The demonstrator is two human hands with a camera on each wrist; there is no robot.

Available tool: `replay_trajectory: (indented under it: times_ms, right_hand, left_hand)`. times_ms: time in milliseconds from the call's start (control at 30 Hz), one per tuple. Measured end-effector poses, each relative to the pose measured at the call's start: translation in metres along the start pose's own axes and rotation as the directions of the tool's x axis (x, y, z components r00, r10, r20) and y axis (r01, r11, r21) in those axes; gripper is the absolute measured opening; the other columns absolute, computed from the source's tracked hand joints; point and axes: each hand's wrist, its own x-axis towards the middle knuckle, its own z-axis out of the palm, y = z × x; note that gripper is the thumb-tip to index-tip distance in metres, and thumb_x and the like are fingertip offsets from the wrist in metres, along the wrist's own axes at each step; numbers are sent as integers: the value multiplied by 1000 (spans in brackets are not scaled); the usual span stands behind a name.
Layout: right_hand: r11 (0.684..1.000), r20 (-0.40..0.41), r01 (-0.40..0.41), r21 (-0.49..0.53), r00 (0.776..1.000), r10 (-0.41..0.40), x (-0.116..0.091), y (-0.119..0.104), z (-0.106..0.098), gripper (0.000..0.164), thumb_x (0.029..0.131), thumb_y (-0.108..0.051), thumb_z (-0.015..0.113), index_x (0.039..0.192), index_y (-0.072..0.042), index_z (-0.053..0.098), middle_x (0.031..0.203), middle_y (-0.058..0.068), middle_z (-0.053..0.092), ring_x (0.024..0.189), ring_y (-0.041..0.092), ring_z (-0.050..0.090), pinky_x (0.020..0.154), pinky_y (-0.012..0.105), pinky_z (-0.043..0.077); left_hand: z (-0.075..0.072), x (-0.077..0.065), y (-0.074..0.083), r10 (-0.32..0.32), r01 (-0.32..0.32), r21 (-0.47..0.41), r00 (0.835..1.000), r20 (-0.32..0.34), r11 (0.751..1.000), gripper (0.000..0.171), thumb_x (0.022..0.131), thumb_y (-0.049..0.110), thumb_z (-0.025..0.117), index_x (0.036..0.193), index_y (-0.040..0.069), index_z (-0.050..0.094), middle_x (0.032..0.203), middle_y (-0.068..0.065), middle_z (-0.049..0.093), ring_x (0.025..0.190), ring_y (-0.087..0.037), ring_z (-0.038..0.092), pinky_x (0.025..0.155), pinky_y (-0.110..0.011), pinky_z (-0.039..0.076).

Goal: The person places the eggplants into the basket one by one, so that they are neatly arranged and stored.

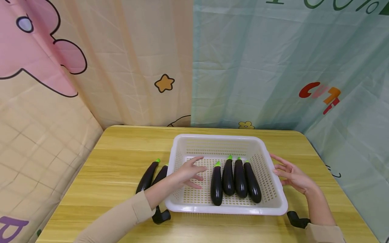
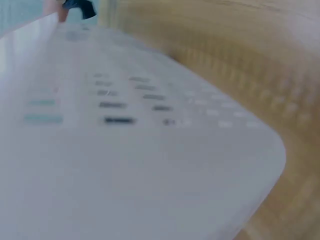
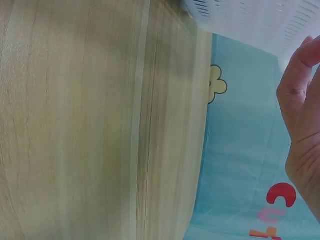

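A white plastic basket (image 1: 212, 211) with slotted walls sits on the table. Inside it, several dark purple eggplants (image 1: 228, 177) with green stems lie side by side, toward its right half. My left hand (image 1: 191, 172) reaches over the left rim, fingers spread above the basket floor and holding nothing, to the left of the nearest eggplant. At the right rim, the fingertips of my right hand (image 1: 292, 173) rest against the basket's outer side. Left of the basket lie two more eggplants (image 1: 148, 177), partly covered by my left forearm. The left wrist view shows the basket's wall (image 2: 150, 175) up close.
The wooden table (image 1: 127, 145) has rounded far corners. Behind it and at both sides hang printed curtains (image 1: 243, 74). Black wrist-worn devices show under the left forearm (image 1: 161, 216) and beside the right wrist (image 1: 297, 220).
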Motion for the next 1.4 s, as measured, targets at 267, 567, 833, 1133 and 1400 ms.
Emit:
replay_trajectory:
  times_ms: [267,567,833,1133,1400]
  right_hand:
    - [1000,-3,-3,-7,1000,3,0,0,0,56,95,2,40,145,-16,22,105,0,60,92,17,62,66,39,55]
    - [1000,-8,-4,-9,1000,4,1,1,-1,57,95,2,41,146,-16,23,106,-1,60,92,17,63,66,39,55]
    - [1000,-10,-3,-21,1000,3,1,2,-1,57,95,1,41,146,-17,23,106,-1,61,92,17,63,66,39,55]
    - [1000,26,21,19,999,-22,0,-1,1,56,95,2,40,144,-24,29,108,1,60,93,18,62,68,39,55]
    - [999,36,32,38,999,-34,0,-1,1,56,95,4,38,143,-24,31,108,1,60,93,18,62,68,38,55]
  left_hand:
    - [-34,-20,12,106,-104,74,994,-27,992,61,91,22,57,143,18,28,120,-19,49,96,-30,59,70,-42,55]
    - [-74,-40,14,256,-239,127,957,-134,963,59,92,20,56,143,13,27,124,-24,45,102,-36,55,76,-45,53]
    - [-106,-50,-2,336,-268,259,904,-265,928,60,89,21,60,141,11,31,126,-24,45,106,-38,53,84,-46,49]
    - [-136,-56,-39,281,-179,344,919,-276,922,68,88,24,61,144,12,23,133,-25,36,115,-41,41,89,-52,42]
    - [-157,-62,-65,212,-125,370,955,-206,921,79,85,27,65,146,10,16,134,-28,29,117,-46,38,87,-51,43]
